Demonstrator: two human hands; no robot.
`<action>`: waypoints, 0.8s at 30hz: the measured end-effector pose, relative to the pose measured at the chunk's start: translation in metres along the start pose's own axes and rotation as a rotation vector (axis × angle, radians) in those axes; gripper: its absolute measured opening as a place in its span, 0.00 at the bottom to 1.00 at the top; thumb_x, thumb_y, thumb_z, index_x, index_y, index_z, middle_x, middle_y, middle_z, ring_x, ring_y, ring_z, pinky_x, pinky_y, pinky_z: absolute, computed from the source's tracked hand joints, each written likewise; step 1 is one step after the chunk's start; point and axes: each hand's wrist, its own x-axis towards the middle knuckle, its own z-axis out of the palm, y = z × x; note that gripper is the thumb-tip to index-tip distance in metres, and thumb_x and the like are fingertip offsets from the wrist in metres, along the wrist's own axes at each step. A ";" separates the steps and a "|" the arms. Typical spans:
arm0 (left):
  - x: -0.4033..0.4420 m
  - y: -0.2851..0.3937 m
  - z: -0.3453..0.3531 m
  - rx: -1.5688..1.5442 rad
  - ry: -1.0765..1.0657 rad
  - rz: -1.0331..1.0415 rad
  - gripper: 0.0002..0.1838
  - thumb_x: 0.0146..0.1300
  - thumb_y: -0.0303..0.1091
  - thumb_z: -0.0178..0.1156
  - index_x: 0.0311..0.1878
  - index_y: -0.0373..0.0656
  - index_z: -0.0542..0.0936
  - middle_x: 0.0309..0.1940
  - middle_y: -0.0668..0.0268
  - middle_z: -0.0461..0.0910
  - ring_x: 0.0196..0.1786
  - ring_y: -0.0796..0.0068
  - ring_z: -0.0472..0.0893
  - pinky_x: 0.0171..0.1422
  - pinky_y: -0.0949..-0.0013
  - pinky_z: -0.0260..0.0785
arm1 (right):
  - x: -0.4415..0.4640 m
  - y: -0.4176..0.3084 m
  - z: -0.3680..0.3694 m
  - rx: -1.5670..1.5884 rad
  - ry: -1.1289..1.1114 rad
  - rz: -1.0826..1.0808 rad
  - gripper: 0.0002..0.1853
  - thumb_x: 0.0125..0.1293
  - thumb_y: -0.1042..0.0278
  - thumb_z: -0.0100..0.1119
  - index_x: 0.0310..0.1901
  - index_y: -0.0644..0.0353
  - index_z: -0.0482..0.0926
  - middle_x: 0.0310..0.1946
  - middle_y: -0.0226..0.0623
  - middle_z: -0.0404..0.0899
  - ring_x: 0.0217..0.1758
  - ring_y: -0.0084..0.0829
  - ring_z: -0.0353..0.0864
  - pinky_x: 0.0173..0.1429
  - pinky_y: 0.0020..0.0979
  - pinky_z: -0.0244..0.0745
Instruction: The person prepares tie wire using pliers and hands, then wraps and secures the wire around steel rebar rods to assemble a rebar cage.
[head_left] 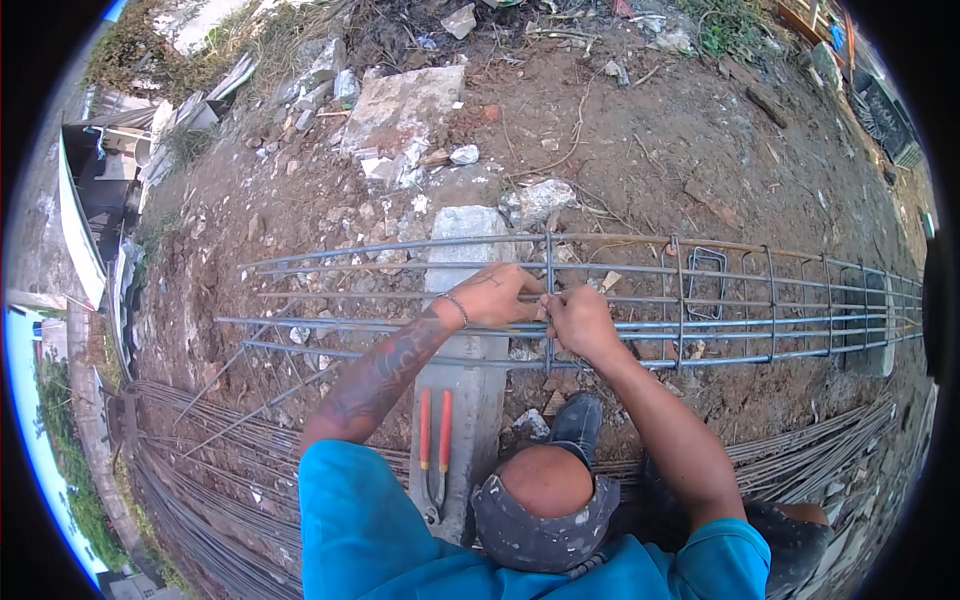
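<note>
A long cage of steel bars (620, 325) lies crosswise in front of me, with square stirrups around its bars. My left hand (492, 297) reaches over the cage from the left, its fingertips at a stirrup (549, 350) near the middle. Close against it, my right hand (583, 322) is closed at the same stirrup, its fingertips pinched together; what they hold is too small to make out. Beneath the cage is a concrete block (466, 385). Red-handled cutters (435, 450) rest on the block, below my left hand.
A loose stirrup (706, 283) leans among the bars at the right. Another support block (872, 330) stands under the cage's far right end. Bundles of thin rods (230, 500) lie along the ground nearer me. Rubble and a broken slab (405, 105) are beyond the cage.
</note>
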 end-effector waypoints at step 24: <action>0.009 0.005 0.013 0.157 -0.050 -0.189 0.13 0.58 0.36 0.55 0.35 0.33 0.80 0.25 0.50 0.81 0.33 0.59 0.83 0.37 0.63 0.74 | 0.019 0.035 0.023 -0.297 0.242 -0.221 0.17 0.61 0.64 0.53 0.22 0.69 0.80 0.14 0.48 0.76 0.19 0.43 0.80 0.33 0.40 0.77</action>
